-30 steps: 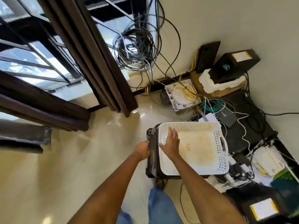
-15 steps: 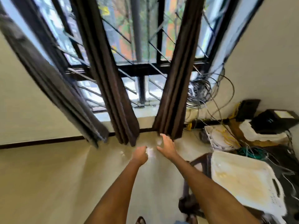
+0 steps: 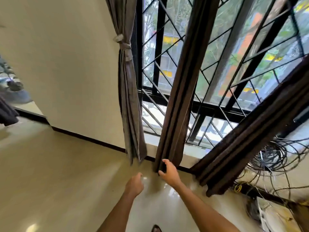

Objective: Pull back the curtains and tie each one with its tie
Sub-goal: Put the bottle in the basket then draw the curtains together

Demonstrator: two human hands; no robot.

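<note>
Now off the white crate, my right hand (image 3: pixel 168 172) curls half-open at the middle curtain (image 3: pixel 177 101), left hand (image 3: pixel 134 183) loosely curled, holding nothing; only the upper-left grey curtain (image 3: pixel 128 97) wears its tie (image 3: pixel 124 46), two dark ones remain.

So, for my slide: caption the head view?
Right hand reaches the middle curtain; grey curtain already tied.
</note>
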